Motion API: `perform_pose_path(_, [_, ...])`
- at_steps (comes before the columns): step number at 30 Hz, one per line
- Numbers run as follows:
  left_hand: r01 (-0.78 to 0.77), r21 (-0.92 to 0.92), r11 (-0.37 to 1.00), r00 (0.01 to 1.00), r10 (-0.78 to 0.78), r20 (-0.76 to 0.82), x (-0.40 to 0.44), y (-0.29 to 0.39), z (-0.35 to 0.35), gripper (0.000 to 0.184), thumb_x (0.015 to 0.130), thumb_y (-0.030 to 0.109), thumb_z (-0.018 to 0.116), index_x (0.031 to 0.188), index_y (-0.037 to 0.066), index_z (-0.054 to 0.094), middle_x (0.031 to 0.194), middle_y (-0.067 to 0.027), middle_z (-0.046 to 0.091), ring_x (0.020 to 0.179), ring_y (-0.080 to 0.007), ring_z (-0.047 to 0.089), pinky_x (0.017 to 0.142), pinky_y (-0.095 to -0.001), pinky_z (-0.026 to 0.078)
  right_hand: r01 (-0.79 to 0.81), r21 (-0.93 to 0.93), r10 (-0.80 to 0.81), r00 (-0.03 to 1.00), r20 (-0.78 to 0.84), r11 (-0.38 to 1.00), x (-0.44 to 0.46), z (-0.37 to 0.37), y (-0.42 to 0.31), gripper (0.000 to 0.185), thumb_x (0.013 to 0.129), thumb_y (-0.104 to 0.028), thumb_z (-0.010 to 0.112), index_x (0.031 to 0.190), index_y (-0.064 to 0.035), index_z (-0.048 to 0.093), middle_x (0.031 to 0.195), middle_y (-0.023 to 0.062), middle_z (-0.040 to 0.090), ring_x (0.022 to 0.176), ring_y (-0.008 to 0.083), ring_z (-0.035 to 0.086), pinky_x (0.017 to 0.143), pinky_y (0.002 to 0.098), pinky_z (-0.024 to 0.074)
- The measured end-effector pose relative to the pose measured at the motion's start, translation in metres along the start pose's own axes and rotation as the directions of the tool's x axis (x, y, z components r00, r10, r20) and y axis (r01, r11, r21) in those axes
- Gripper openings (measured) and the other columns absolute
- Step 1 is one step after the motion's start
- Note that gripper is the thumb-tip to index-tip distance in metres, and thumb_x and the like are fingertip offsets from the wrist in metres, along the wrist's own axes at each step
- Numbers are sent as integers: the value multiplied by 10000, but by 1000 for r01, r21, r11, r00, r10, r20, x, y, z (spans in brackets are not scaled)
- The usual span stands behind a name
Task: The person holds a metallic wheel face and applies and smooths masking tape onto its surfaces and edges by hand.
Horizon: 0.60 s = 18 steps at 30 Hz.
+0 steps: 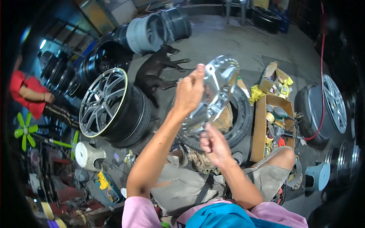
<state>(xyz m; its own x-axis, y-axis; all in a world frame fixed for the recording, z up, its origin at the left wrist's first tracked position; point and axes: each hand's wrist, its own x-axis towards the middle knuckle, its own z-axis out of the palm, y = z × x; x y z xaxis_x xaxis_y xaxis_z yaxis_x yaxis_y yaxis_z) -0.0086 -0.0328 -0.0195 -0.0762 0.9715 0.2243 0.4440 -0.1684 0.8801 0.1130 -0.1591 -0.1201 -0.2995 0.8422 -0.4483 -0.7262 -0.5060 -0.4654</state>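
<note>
A shiny, see-through or mirror-like disc-shaped piece [217,85] is held up in front of me, tilted. My left hand [191,90] grips its upper left edge, the thumb pointing up. Lower down, my right hand [216,145] has its fingers curled at the bottom edge of the piece. Behind and below it, a tire [241,110] lies flat on the floor with a brown round thing [224,121] inside its ring.
A large wheel [104,102] stands at the left, near a black dog [152,70] lying down. To the right are a cardboard box [259,131] of tools, another wheel [334,103] and a blue stool [318,176]. A person in red [30,93] is at far left.
</note>
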Motion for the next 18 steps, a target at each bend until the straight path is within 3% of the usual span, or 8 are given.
perform_pose_path(1, [18, 28, 999, 999, -19, 44, 2, -1, -1, 877, 1099, 738, 358, 1245, -24, 768, 898, -220, 792, 963, -365, 774, 931, -467, 556, 34, -76, -35, 999, -3, 997, -1, -5, -8, 301, 1110, -431, 641, 1024, -147, 589, 844, -21, 578, 607, 60, 459, 473, 222, 304])
perform_pose_path(4, [-3, 54, 999, 996, -2, 92, 6, -5, 0, 902, 1084, 763, 340, 1304, -10, 748, 920, -270, 779, 1020, -443, 764, 968, -505, 543, 90, -315, -107, 994, -38, 945, -1, -16, -29, 497, 1109, -607, 552, 850, -184, 527, 626, -68, 432, 494, 48, 336, 456, 232, 249])
perform_pose_path(10, [10, 69, 998, 991, -19, 133, 3, 3, -1, 900, 1081, 772, 329, 1318, 14, 752, 830, -241, 764, 1007, -446, 763, 956, -504, 545, 301, -629, -354, 934, 44, 716, 1, -22, -45, 393, 1052, -437, 743, 849, -154, 561, 684, -77, 416, 573, 51, 358, 521, 243, 297])
perform_pose_path(12, [-15, 64, 998, 996, 9, 94, 3, -4, 3, 907, 1082, 774, 318, 1324, 15, 751, 780, -216, 747, 962, -435, 761, 938, -506, 544, 462, -722, -477, 854, 206, 515, 4, -18, -52, 407, 973, -437, 845, 870, -119, 613, 773, -104, 471, 704, 21, 379, 620, 237, 323])
perform_pose_path(13, [-34, 66, 997, 999, 31, 44, 3, -2, 2, 914, 1083, 777, 308, 1330, 16, 750, 730, -192, 730, 918, -425, 760, 921, -508, 544, 485, -732, -485, 841, 240, 479, 6, -19, -58, 378, 1028, -406, 783, 1010, -40, 688, 825, -54, 542, 769, 58, 474, 694, 263, 404])
perform_pose_path(16, [37, 31, 999, 994, -40, 99, 5, -3, -2, 974, 1087, 786, 259, 1180, -41, 764, 813, -207, 713, 904, -432, 704, 898, -504, 526, 446, -805, -532, 824, 198, 391, 7, -15, -88, 345, 1094, -335, 694, 1190, -4, 713, 838, -7, 574, 801, 101, 536, 746, 299, 459])
perform_pose_path(17, [30, 21, 999, 993, -33, 111, 8, -8, 0, 974, 1087, 786, 259, 1180, -41, 764, 813, -207, 713, 904, -432, 704, 898, -504, 526, 478, -846, -558, 779, 285, 236, 18, -26, -96, 289, 1110, -245, 645, 1269, -14, 714, 860, 66, 634, 806, 169, 618, 775, 347, 500])
perform_pose_path(18, [-40, 51, 998, 997, 36, 72, 12, -15, 2, 997, 1085, 791, 244, 1187, -58, 756, 884, -220, 716, 940, -440, 692, 913, -501, 517, 475, -849, -566, 776, 279, 233, 20, -24, -104, 289, 1110, -245, 645, 1269, -14, 714, 860, 66, 634, 806, 169, 618, 775, 347, 500])
